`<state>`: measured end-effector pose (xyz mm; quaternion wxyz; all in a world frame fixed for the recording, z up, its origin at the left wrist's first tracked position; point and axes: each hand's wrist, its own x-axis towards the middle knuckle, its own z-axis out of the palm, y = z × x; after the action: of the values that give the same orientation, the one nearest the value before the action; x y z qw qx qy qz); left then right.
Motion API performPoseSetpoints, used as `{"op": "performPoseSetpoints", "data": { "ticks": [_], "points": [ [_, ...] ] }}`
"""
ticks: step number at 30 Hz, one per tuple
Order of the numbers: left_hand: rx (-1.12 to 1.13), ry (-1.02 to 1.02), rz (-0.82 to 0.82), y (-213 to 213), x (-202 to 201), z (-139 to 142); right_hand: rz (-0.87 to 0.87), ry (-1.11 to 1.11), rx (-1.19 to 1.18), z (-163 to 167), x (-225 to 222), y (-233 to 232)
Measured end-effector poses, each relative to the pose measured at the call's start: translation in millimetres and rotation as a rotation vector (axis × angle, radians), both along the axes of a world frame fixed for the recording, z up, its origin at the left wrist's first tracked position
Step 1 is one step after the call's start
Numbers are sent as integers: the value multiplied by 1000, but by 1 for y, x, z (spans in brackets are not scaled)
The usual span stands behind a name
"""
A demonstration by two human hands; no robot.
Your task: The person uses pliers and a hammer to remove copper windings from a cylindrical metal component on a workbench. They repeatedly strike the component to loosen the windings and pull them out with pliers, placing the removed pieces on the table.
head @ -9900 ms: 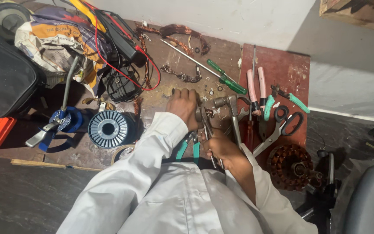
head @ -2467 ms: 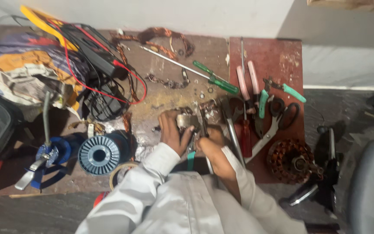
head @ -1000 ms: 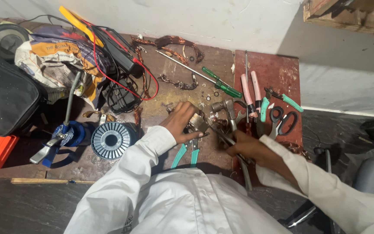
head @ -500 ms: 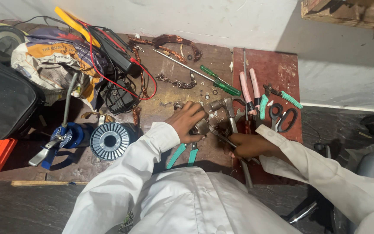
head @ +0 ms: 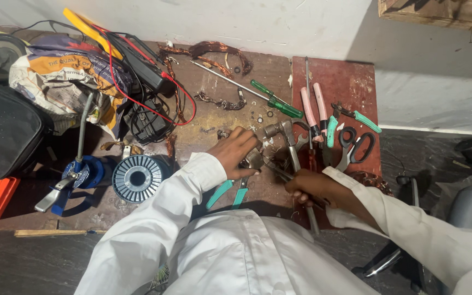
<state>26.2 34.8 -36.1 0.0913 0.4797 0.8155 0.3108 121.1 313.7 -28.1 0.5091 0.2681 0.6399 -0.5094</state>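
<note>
Two hands are seen over the worktop (head: 230, 117). The left hand (head: 236, 150) is curled down over a small metal part (head: 253, 158), which is held against the board. The right hand (head: 308, 186) is closed around a slim metal tool (head: 277, 170); the tool's long axis runs from that hand up and to the left, and its tip is pointed at the metal part.

Taking the metal part as landmark: one pair of teal-handled pliers (head: 228, 192) is laid just below it, handles toward the person. One hammer (head: 289, 143) is laid just to its right. Farther right, one pair of pink-handled pliers (head: 313, 109) and one pair of black scissors (head: 355, 146) are counted. One green-handled screwdriver (head: 271, 101) is laid above it, slanted. One wire spool (head: 137, 177) is set well to its left.
</note>
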Motion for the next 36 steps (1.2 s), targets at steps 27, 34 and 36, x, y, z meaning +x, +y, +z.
{"op": "performPoseSetpoints", "data": {
  "ticks": [27, 34, 36],
  "points": [
    [401, -86, 489, 2, -1, -60, 284, 247, 242, 5, -64, -26],
    [425, -145, 698, 11, -20, -65, 293, 272, 416, -39, -77, -46],
    [390, -124, 701, 12, -20, -65, 297, 272, 425, -44, -76, -45]
  ]
}}
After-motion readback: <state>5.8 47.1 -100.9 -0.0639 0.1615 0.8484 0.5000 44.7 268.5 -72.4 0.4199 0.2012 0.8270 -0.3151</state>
